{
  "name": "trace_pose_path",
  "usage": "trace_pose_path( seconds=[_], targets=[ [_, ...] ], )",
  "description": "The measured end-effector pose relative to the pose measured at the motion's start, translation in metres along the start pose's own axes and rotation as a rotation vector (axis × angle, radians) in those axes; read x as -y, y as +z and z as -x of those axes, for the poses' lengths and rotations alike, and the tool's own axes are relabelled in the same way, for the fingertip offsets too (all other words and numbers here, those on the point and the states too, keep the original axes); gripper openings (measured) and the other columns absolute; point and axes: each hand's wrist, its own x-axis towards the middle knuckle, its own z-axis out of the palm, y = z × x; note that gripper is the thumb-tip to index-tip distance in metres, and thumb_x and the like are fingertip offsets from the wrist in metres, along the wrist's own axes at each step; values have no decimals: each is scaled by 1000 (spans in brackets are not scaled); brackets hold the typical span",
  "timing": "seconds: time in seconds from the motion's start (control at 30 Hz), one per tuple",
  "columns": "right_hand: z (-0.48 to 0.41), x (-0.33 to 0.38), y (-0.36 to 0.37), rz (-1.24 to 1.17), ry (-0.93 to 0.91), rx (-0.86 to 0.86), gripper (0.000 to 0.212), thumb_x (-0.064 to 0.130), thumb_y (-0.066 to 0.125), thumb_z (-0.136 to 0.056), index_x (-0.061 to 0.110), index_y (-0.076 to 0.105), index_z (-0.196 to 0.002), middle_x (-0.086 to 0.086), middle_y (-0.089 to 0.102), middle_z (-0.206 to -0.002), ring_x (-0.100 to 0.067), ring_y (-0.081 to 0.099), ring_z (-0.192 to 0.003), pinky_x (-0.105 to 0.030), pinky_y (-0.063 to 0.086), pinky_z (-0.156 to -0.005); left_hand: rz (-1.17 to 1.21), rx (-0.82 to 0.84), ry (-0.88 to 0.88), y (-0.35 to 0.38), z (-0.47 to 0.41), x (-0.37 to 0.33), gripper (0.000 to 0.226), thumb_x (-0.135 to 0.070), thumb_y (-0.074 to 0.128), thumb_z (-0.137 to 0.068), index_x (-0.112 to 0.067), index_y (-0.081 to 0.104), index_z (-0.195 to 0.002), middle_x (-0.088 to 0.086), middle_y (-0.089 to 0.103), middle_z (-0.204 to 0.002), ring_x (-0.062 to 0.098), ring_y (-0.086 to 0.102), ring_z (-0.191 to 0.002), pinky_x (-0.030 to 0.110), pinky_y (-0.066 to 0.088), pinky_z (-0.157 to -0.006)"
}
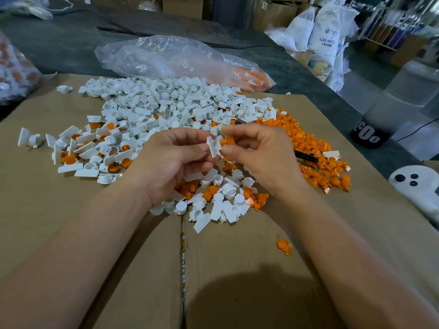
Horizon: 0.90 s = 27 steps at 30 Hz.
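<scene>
You hold one white piece (213,146) in your left hand (171,160) and one orange piece (228,140) in your right hand (259,155). The white heap (166,103) and the orange heap (308,143) each run past counting. One clear bag (166,55), one black pen (305,156) and one stray orange cluster (284,246) lie apart.

Before us a flattened cardboard sheet (71,222) carries a heap of white plastic parts (166,100), orange plastic inserts (316,150) to its right, a black marker (305,156) among them, and one stray orange insert (284,246) near us.
</scene>
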Motion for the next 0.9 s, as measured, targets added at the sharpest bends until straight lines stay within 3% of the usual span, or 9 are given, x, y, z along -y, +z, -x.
trace_pose_path(
  seconds=[0.1,0.23,0.37,0.47,0.67,0.9],
  targets=[
    [1,2,1,-118,28,23,24,-4,59,-84,14,67,-98,5,65,-81,-5,67,-72,-18,54,-70,-5,0,-5,0,0,1,18,8,53,-83,-5,65,-85,9,70,-70,17,69,-65,22,57,-60],
    [3,4,2,-143,0,-30,25,-1,67,-79,23,64,-82,-1,65,-76,-13,66,-69,-20,55,-62,0,17,0,0,0,2,18,8,56,-77,-5,65,-85,8,70,-70,18,70,-66,22,58,-59],
    [4,5,4,-80,-20,-36,24,2,70,-78,25,63,-77,1,65,-73,-16,66,-69,-27,57,-63,-23,32,31,-2,0,2,27,-4,62,-59,-6,66,-85,8,71,-70,18,70,-67,22,58,-61],
    [5,6,4,-36,-41,-65,27,3,71,-77,28,61,-74,6,62,-70,-13,64,-67,-30,57,-65,-39,33,42,-3,-1,4,27,-5,62,-59,-6,66,-85,8,71,-72,19,71,-69,22,57,-61],
    [7,8,9,64,-129,-100,34,1,70,-75,30,57,-67,12,60,-67,-3,58,-61,-20,53,-59,-58,40,45,-3,-1,4,25,-5,64,-58,-4,66,-83,9,71,-70,16,69,-63,19,55,-54],
    [8,7,10,6,-107,-93,34,0,71,-74,30,57,-65,11,60,-61,-5,60,-57,-24,54,-56,-50,16,74,-2,0,5,24,-5,64,-57,-4,66,-80,8,71,-67,15,69,-60,17,53,-51]
  ],
)
